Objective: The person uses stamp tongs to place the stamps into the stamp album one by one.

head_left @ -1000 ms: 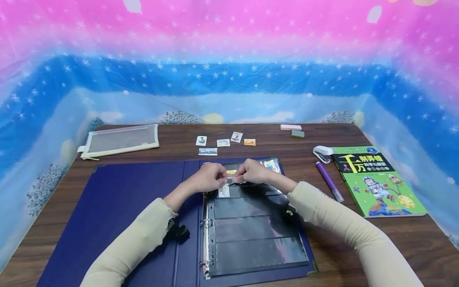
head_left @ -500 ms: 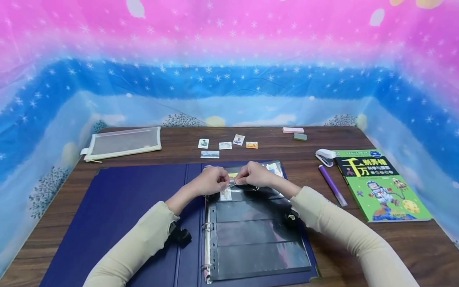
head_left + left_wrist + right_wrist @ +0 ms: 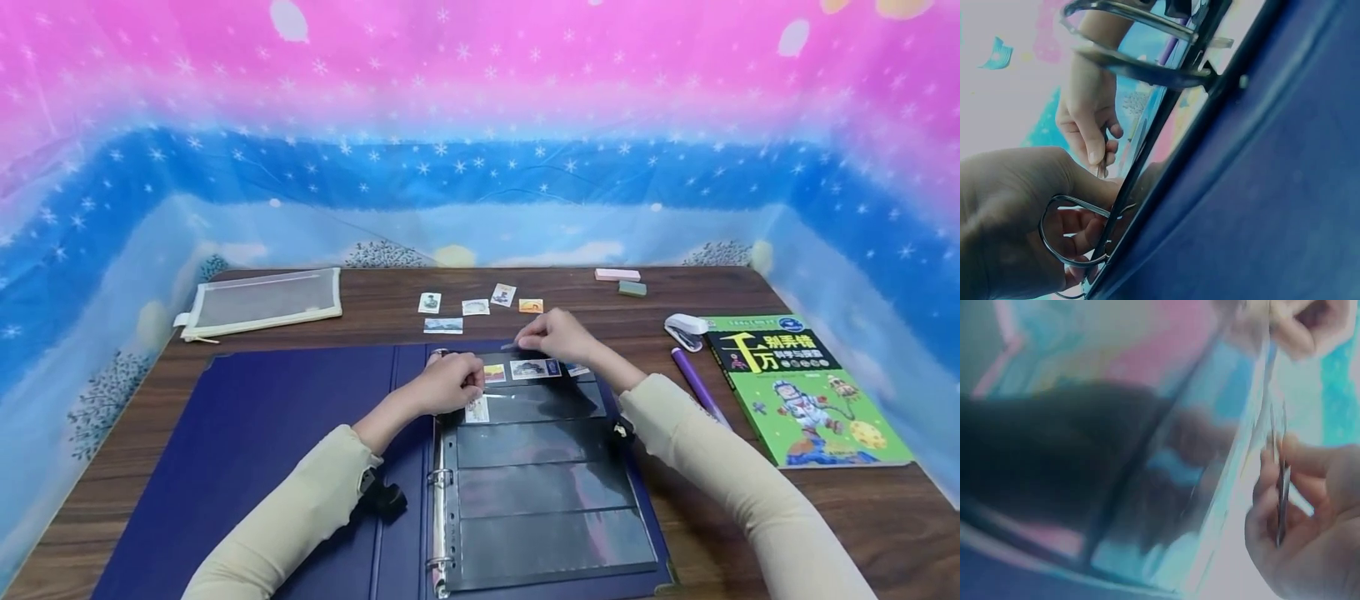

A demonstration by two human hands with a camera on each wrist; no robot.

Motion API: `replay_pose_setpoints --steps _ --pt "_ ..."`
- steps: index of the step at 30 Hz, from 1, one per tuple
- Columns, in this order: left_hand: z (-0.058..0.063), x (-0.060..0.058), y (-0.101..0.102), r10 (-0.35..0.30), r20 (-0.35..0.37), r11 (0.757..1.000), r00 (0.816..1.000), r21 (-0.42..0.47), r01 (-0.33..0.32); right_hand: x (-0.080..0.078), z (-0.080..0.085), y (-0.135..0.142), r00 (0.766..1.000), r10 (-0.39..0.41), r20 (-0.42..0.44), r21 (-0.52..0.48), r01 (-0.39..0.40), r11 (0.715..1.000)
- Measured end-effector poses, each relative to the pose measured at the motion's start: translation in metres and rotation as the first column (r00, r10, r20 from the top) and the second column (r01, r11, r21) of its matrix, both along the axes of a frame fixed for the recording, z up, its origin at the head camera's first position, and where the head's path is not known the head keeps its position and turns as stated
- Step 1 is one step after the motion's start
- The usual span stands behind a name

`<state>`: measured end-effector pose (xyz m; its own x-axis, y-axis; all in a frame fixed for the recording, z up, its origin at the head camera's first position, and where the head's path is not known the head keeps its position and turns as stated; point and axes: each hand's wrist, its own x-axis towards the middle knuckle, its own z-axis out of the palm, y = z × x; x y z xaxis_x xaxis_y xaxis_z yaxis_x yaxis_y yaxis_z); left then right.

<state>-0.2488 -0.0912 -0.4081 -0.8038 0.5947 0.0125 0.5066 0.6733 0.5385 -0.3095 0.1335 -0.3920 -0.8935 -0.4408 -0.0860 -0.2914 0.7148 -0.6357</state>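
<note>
In the head view, an open dark-blue ring binder [image 3: 300,450] bears a black stamp page [image 3: 551,487] with clear pocket strips. My right hand [image 3: 558,336] is above the page's top edge and pinches a pair of tweezers [image 3: 1283,503], tips apart with nothing between them in the right wrist view. My left hand [image 3: 450,383] rests at the page's upper left, fingers curled at the second pocket, beside a binder ring [image 3: 1054,244]. Whether they pinch the film is hidden. A pale stamp [image 3: 477,408] sits under the fingertips. A yellow-red stamp [image 3: 495,373] and a wide stamp [image 3: 535,368] fill the top row.
Several loose stamps [image 3: 476,307] lie beyond the binder. At the left back is a mesh zip pouch [image 3: 266,302]. To the right are a pink block [image 3: 617,274], a green block [image 3: 632,288], a white stapler [image 3: 686,327], a purple marker [image 3: 699,385] and a green book [image 3: 813,408].
My right hand has lifted away from the left hand, up and right to the page's top edge, still holding the tweezers. The top-row stamps are now uncovered. My left hand stays nearly in place.
</note>
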Motion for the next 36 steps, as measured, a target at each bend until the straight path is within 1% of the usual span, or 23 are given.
replay_pose_setpoints --steps 2,3,5,8,10,14,17,20,25,31,36 --pt "-0.001 0.0 0.0 -0.003 0.005 1.0 1.0 0.005 0.003 -0.012 -0.003 0.007 0.992 -0.119 -0.03 -0.016 0.119 0.993" --pt "-0.001 0.0 -0.001 -0.003 0.004 1.0 1.0 0.009 0.003 -0.018 -0.004 0.011 0.983 -0.181 -0.036 -0.031 0.18 0.983" --pt "-0.001 0.001 -0.001 -0.003 0.004 1.0 1.0 0.015 0.003 -0.028 -0.007 0.017 0.958 -0.28 -0.062 -0.039 0.278 0.96" --pt "-0.002 0.001 -0.001 0.006 0.004 1.0 1.0 0.013 -0.006 -0.04 -0.013 0.025 0.924 -0.369 -0.105 -0.008 0.37 0.929" --pt "-0.002 0.002 -0.001 0.011 0.009 1.0 1.0 0.011 -0.011 -0.045 -0.016 0.028 0.91 -0.396 -0.121 0.025 0.402 0.915" --pt "-0.001 0.002 -0.001 0.013 0.013 1.0 1.0 0.016 -0.013 -0.049 -0.02 0.034 0.897 -0.424 -0.125 0.074 0.435 0.898" --pt "-0.001 0.002 -0.001 0.012 0.013 1.0 1.0 0.027 -0.012 -0.051 -0.022 0.036 0.894 -0.43 -0.123 0.085 0.442 0.893" --pt "0.0 0.001 -0.002 0.005 0.014 1.0 1.0 0.027 -0.005 -0.052 -0.022 0.037 0.9 -0.416 -0.129 0.089 0.428 0.899" --pt "0.0 0.001 -0.002 -0.005 0.01 1.0 1.0 0.025 0.005 -0.053 -0.023 0.034 0.921 -0.367 -0.133 0.102 0.381 0.919" --pt "-0.002 0.001 -0.002 0.001 0.004 1.0 1.0 0.029 -0.001 -0.051 -0.023 0.031 0.921 -0.355 -0.158 0.125 0.375 0.919" --pt "-0.001 -0.001 -0.002 -0.005 0.008 0.999 1.0 0.034 0.005 -0.056 -0.022 0.032 0.92 -0.357 -0.16 0.143 0.379 0.914"
